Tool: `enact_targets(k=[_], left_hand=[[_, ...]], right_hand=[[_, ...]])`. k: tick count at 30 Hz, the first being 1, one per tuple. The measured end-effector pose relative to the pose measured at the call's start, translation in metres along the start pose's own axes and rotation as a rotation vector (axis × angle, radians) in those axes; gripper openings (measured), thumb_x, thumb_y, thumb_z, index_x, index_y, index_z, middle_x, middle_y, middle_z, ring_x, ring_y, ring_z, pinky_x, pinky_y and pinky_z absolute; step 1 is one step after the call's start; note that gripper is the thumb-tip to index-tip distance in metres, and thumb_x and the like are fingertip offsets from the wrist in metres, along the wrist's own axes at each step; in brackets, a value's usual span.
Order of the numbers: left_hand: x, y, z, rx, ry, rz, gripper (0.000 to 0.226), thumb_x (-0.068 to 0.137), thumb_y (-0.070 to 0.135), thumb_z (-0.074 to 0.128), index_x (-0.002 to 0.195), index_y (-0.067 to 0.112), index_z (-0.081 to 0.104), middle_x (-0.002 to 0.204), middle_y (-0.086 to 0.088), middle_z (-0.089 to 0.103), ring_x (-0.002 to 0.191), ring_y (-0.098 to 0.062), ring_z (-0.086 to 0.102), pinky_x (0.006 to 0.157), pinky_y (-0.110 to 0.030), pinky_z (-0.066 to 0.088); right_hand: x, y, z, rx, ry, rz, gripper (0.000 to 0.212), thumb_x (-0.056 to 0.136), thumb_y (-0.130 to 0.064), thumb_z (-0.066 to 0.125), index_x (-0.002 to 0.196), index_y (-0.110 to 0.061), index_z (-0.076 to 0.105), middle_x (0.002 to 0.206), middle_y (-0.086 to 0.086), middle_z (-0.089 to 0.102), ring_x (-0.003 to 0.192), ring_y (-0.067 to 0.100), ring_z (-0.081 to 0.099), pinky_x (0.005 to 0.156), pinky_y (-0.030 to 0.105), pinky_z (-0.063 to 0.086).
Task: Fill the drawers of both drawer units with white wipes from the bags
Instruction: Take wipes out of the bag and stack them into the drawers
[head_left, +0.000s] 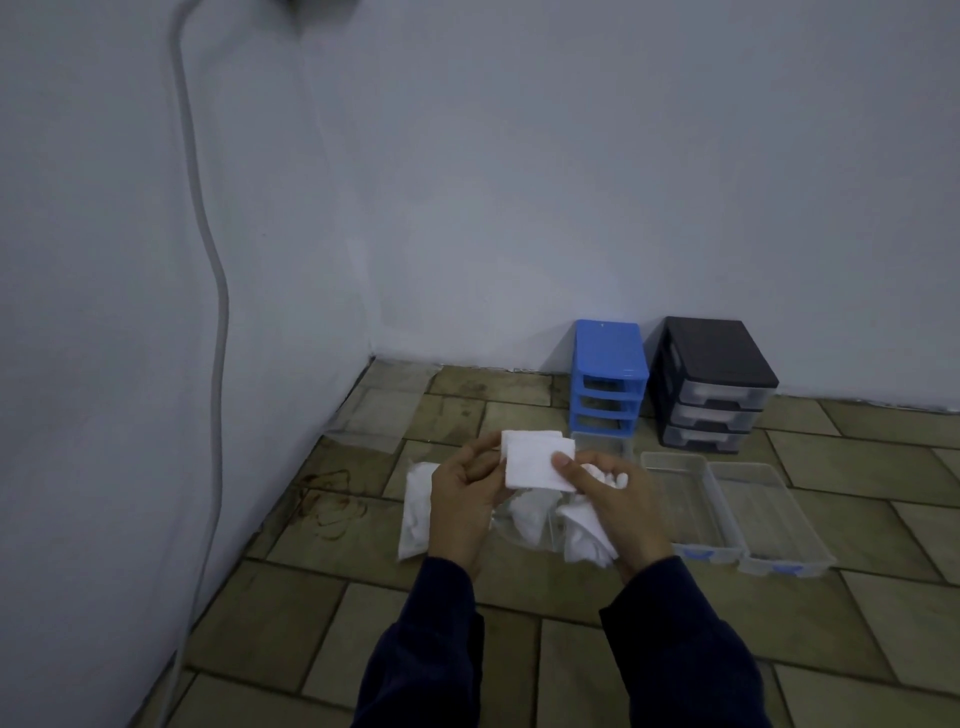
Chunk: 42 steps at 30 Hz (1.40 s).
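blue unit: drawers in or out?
Out. The blue unit shows three dark empty slots. Two clear drawers with blue handles lie on the floor to its right; a third sits before it.

Tiled floor (519, 613), as seen beneath your hands. Beyond your right hand (613, 512), against the wall: a blue drawer unit (609, 376) with its slots open, and a black drawer unit (714, 382) just beside it. To the right of that hand: two clear drawers (737, 512) lying touching. Under both hands: clear bags of white wipes (418, 512).
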<state>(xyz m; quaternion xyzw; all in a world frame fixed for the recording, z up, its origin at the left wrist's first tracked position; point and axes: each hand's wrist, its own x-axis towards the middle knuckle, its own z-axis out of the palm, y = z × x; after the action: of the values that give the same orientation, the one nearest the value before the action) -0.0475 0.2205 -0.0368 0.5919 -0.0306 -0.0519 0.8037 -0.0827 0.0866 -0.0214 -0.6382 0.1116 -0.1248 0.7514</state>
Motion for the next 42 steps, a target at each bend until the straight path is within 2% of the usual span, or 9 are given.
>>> enact_targets(k=[8, 16, 19, 22, 25, 29, 33, 37, 42], left_hand=[[0.000, -0.001, 0.005, -0.017, -0.061, -0.076, 0.027, 0.088, -0.002, 0.056, 0.115, 0.002, 0.061, 0.109, -0.014, 0.068, 0.101, -0.022, 0.065, 0.073, -0.021, 0.056], [0.000, 0.004, 0.011, -0.029, -0.070, -0.109, 0.021, 0.085, 0.019, 0.061, 0.102, 0.009, 0.067, 0.099, -0.008, 0.072, 0.091, -0.017, 0.068, 0.071, -0.023, 0.056], [0.000, 0.002, 0.009, 0.010, -0.046, -0.066, 0.023, 0.086, 0.008, 0.062, 0.108, 0.002, 0.065, 0.101, -0.013, 0.071, 0.089, -0.017, 0.068, 0.068, -0.022, 0.056], [0.002, 0.000, 0.005, 0.001, 0.047, -0.050, 0.026, 0.084, 0.004, 0.064, 0.110, 0.003, 0.062, 0.099, -0.009, 0.071, 0.087, -0.015, 0.067, 0.067, -0.023, 0.056], [0.004, 0.000, 0.000, 0.011, 0.112, -0.022, 0.021, 0.083, -0.001, 0.064, 0.099, 0.013, 0.060, 0.086, 0.000, 0.070, 0.081, -0.015, 0.066, 0.065, -0.027, 0.057], [0.003, -0.002, -0.003, 0.091, 0.117, 0.024, 0.021, 0.085, -0.004, 0.059, 0.086, 0.016, 0.052, 0.090, -0.008, 0.062, 0.086, -0.025, 0.060, 0.073, -0.045, 0.053], [0.002, -0.001, 0.000, 0.201, -0.009, 0.045, 0.028, 0.087, -0.005, 0.055, 0.067, 0.014, 0.063, 0.076, 0.008, 0.066, 0.087, -0.019, 0.060, 0.078, -0.036, 0.050], [-0.001, 0.001, 0.013, 0.251, -0.102, -0.073, 0.013, 0.087, 0.007, 0.062, 0.088, 0.008, 0.075, 0.092, -0.007, 0.073, 0.094, -0.023, 0.066, 0.082, -0.032, 0.053], [0.000, 0.001, 0.016, 0.265, -0.156, -0.140, 0.031, 0.078, 0.026, 0.072, 0.103, 0.007, 0.072, 0.099, -0.011, 0.072, 0.099, -0.024, 0.066, 0.089, -0.036, 0.053]], right_hand=[[0.002, 0.003, -0.002, -0.054, 0.068, -0.055, 0.019, 0.079, -0.003, 0.069, 0.064, -0.004, 0.057, 0.055, -0.002, 0.056, 0.048, -0.002, 0.052, 0.046, 0.011, 0.042], [0.004, 0.002, -0.007, -0.102, 0.029, -0.066, 0.013, 0.077, -0.004, 0.071, 0.073, 0.001, 0.060, 0.066, 0.010, 0.057, 0.053, 0.003, 0.054, 0.050, 0.015, 0.045], [0.000, -0.003, -0.005, -0.107, -0.027, -0.062, 0.005, 0.084, -0.003, 0.064, 0.085, 0.001, 0.062, 0.073, 0.005, 0.060, 0.054, -0.004, 0.057, 0.049, 0.010, 0.044], [-0.001, -0.005, -0.006, 0.069, -0.075, 0.034, 0.019, 0.092, -0.001, 0.046, 0.101, -0.003, 0.062, 0.087, 0.002, 0.062, 0.067, 0.001, 0.061, 0.053, 0.013, 0.049], [0.000, -0.004, -0.007, 0.230, -0.112, 0.077, 0.030, 0.090, 0.005, 0.038, 0.104, -0.012, 0.059, 0.088, 0.003, 0.062, 0.067, 0.006, 0.063, 0.054, 0.018, 0.051], [0.002, -0.001, -0.006, 0.138, -0.107, 0.019, 0.034, 0.085, 0.013, 0.049, 0.099, -0.018, 0.055, 0.093, 0.003, 0.064, 0.068, 0.003, 0.066, 0.053, 0.019, 0.052], [0.000, -0.001, -0.009, -0.030, -0.168, -0.041, 0.026, 0.084, 0.013, 0.053, 0.090, -0.012, 0.054, 0.095, 0.000, 0.059, 0.074, 0.002, 0.061, 0.055, 0.015, 0.050], [-0.001, 0.004, -0.006, -0.103, -0.225, -0.082, 0.033, 0.084, 0.009, 0.056, 0.101, -0.019, 0.052, 0.099, 0.000, 0.056, 0.077, 0.003, 0.062, 0.063, 0.020, 0.053], [-0.001, 0.005, -0.008, -0.137, -0.291, -0.149, 0.047, 0.084, 0.006, 0.058, 0.115, -0.028, 0.048, 0.101, -0.001, 0.059, 0.082, 0.004, 0.063, 0.072, 0.024, 0.055]])
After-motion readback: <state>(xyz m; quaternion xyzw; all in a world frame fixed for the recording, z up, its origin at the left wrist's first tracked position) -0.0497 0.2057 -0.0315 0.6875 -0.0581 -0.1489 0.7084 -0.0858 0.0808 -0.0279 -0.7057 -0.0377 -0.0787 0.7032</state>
